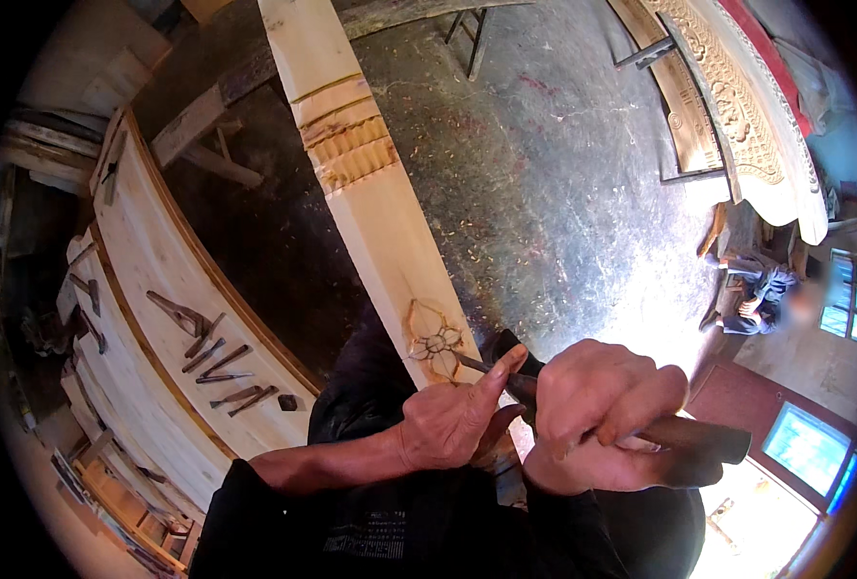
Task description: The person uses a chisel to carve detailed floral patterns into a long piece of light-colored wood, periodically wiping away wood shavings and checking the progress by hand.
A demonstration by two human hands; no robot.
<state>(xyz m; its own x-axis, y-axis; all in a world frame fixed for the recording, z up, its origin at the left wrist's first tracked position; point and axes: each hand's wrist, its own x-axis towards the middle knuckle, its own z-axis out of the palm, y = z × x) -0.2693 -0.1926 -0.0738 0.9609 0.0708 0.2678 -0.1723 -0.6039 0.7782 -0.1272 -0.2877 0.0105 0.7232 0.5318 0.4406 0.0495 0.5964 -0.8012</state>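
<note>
A long pale wooden beam runs from the top of the view down toward my lap. Near its close end a flower pattern is drawn and partly cut into the wood. My right hand is wrapped round the brown wooden handle of a carving chisel, whose butt sticks out to the right. Resting on the beam's near end, my left hand has its fingers curled and its thumb against the chisel's dark shank. The thin blade tip meets the flower's right side.
On the left, a wide plank surface bears several chisels and a hand tool. Wood chips lie on the grey floor. A carved panel stands at the upper right. A seated person is at the far right.
</note>
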